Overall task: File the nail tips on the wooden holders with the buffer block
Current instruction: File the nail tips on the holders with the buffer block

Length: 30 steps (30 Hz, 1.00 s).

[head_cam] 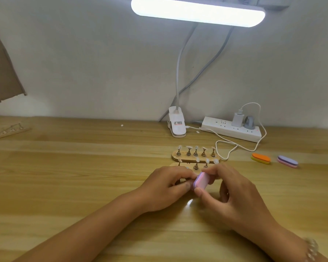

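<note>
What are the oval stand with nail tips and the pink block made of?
Oval light-brown stand: looks like bare pale wood, matt tan surface. Its small pegs: probably metal, dark with a dull shine. Pink-and-purple block: likely foam with abrasive faces, judging by its soft rounded layered edges.

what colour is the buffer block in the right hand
The buffer block is pink with a purple edge, clearest in the head view.
</note>
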Available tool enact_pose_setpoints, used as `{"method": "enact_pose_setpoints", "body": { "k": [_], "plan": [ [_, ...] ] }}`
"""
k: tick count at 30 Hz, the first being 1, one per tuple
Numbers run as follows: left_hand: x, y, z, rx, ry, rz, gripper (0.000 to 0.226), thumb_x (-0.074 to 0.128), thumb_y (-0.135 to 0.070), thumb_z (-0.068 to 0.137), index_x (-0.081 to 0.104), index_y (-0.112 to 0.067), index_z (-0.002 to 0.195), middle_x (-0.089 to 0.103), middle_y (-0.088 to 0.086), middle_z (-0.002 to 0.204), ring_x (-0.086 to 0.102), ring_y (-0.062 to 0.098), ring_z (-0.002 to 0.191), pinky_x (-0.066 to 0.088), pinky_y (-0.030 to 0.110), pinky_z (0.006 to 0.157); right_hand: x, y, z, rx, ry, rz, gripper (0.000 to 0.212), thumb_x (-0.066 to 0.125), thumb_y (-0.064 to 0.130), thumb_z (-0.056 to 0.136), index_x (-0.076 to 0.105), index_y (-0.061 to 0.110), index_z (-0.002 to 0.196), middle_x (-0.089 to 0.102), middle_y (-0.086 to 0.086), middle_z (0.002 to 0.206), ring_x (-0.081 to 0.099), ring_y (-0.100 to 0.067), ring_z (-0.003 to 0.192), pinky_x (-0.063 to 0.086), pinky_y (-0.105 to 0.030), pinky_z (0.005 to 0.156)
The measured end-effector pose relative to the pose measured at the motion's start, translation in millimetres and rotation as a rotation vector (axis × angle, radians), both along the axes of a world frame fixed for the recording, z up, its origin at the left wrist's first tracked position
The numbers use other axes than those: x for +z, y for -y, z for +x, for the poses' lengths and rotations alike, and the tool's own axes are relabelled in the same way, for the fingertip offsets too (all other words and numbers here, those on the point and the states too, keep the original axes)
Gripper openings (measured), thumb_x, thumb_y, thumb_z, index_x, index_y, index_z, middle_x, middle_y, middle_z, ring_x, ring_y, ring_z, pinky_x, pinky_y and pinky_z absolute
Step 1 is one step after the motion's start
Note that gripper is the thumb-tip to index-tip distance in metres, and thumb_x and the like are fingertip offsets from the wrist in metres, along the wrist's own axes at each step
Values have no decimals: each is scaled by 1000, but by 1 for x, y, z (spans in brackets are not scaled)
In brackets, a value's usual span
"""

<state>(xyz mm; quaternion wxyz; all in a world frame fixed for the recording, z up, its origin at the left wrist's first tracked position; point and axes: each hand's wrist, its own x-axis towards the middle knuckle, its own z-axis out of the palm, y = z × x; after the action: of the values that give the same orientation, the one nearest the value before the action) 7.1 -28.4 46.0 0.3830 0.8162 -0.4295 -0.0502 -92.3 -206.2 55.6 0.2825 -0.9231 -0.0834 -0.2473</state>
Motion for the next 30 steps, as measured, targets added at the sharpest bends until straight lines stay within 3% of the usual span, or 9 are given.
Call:
{"method": "enact_pose_setpoints", "body": {
  "k": [2, 6, 9, 12, 15, 18, 23, 26, 30],
  "plan": [
    [0, 0, 1, -3, -2, -8, 21, 57, -17, 97, 72, -24, 110, 63, -22, 89, 53, -8, 80, 36, 19, 69, 2, -1, -1, 29, -29, -26, 27, 65, 52, 74, 59, 38, 97, 58, 19, 90, 54, -10, 63, 39, -17, 54],
    [0, 1, 1, 4, -12, -26, 18, 61, -18, 97, 75, -28, 103, 66, -22, 85, 57, -4, 78, 44, 26, 70, 2, 5, 5, -73, 2, 66, 23, 76, 40, 78, 63, 33, 96, 59, 19, 86, 54, -1, 67, 41, -25, 56],
    [-1, 1, 2, -1, -11, -43, 21, 60, -16, 97, 75, -27, 108, 70, -21, 90, 55, -3, 72, 39, 22, 65, 1, -2, -2, 19, -21, -38, 30, 65, 49, 76, 61, 35, 103, 56, 20, 91, 53, -3, 65, 40, -21, 53],
    [0, 1, 2, 8, -16, -63, 17, 62, -17, 97, 75, -26, 101, 66, -25, 81, 52, -4, 68, 39, 24, 64, 2, 2, 1, -30, -21, 52, 28, 66, 49, 75, 62, 34, 99, 59, 19, 89, 55, -5, 66, 44, -27, 56],
    [0, 1, 2, 8, -32, -68, 15, 62, -17, 97, 76, -24, 98, 67, -24, 81, 55, -6, 72, 43, 27, 67, 1, 3, 4, -54, -2, 46, 23, 71, 42, 78, 62, 32, 96, 59, 19, 88, 53, 3, 68, 40, -23, 57],
    [0, 1, 2, 6, -51, -52, 21, 59, -13, 98, 75, -20, 110, 73, -16, 96, 65, 5, 87, 50, 36, 76, 2, -4, -3, 21, -23, -46, 28, 66, 48, 75, 61, 34, 100, 57, 18, 91, 54, -5, 66, 41, -20, 54],
    [-1, 1, 2, 17, -31, -66, 18, 62, -17, 97, 76, -27, 100, 70, -23, 85, 61, 0, 76, 46, 32, 69, 1, 4, 5, -79, -6, 37, 26, 73, 39, 78, 63, 29, 99, 58, 20, 89, 52, 6, 68, 35, -18, 58],
    [-2, 1, 2, 18, -20, -64, 20, 60, -16, 97, 75, -25, 104, 65, -27, 80, 52, -6, 68, 37, 23, 63, 1, -2, -1, 23, -24, -37, 28, 65, 49, 74, 61, 34, 97, 58, 18, 89, 54, -4, 65, 39, -18, 53],
    [1, 1, 1, 3, -55, -77, 15, 61, -21, 97, 75, -25, 96, 70, -18, 85, 58, -1, 75, 45, 35, 71, 0, 6, 5, -88, -5, 71, 27, 71, 46, 75, 63, 30, 95, 60, 16, 85, 53, 3, 69, 38, -25, 59]
  ]
}}
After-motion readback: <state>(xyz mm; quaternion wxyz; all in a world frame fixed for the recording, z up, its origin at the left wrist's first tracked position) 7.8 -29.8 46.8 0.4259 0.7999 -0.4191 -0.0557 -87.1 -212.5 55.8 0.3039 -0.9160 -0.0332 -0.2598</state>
